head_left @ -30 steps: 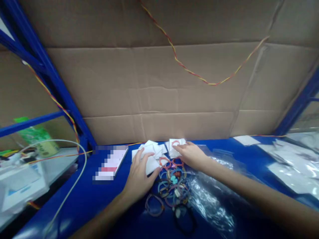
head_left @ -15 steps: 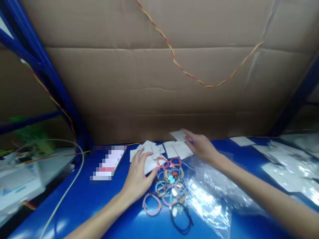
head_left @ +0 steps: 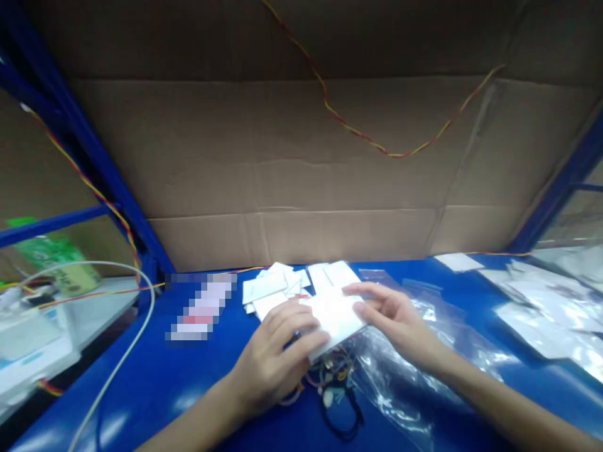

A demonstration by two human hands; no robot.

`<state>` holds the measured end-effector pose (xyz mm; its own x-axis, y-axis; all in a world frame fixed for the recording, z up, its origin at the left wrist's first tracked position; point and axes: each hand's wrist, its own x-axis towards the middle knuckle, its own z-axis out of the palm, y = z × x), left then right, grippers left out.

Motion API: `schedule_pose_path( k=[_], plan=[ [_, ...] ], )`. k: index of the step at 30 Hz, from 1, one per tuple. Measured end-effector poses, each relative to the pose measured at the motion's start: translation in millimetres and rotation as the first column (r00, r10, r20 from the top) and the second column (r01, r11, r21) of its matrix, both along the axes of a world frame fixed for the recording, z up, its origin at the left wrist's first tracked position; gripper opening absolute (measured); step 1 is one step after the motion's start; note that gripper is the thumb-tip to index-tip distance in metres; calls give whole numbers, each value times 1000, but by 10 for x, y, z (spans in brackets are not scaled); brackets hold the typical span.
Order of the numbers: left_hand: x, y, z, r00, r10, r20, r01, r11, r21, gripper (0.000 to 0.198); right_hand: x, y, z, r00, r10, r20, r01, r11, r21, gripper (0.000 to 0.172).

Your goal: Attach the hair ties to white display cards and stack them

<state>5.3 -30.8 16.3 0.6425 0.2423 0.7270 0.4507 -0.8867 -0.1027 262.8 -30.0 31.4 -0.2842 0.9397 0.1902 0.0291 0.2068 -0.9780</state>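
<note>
Between my two hands is a white card [head_left: 336,317], bright with glare, held over a loose heap of coloured bracelets [head_left: 330,370]. My left hand [head_left: 277,351] grips its left side, thumb on top; a small dark thing shows between the fingers, too little to name. At the card's right edge, my right hand [head_left: 391,317] pinches it between thumb and fingers. A black bracelet [head_left: 343,414] lies at the heap's near end, and the card hides much of the rest. Behind the hands, more white cards [head_left: 266,287] lie in an overlapping pile.
Clear plastic bags [head_left: 400,376] lie right of the heap on the blue tabletop [head_left: 198,376]. Farther right are white packets [head_left: 551,307]. A blurred-out flat object [head_left: 202,307] sits at left, near a pale cable [head_left: 153,301]. Cardboard [head_left: 301,188] stands behind.
My right hand has come back from the far cards toward the middle. My left hand has left the pile and moved nearer; both now hold a white card over the bracelets.
</note>
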Motion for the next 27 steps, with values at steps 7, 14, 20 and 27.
schedule_pose_path(
  k=[7, 14, 20, 27],
  plan=[
    [30, -55, 131, 998, -30, 48, 34, 997, -71, 15, -19, -109, 25, 995, 8, 101, -14, 998, 57, 26],
    [-9, -45, 31, 988, -129, 88, 145, 968, -203, 30, -60, -222, 101, 991, 99, 87, -104, 993, 57, 33],
    [-43, 13, -33, 925, 126, 358, 26, 920, -391, 26, -25, -120, 46, 978, -66, 198, 16, 969, 248, 22],
    [-8, 79, 8, 760, 390, 520, 29, 779, -627, 21, 49, -1, -6, 953, -242, 182, 176, 932, 318, 19]
  ],
)
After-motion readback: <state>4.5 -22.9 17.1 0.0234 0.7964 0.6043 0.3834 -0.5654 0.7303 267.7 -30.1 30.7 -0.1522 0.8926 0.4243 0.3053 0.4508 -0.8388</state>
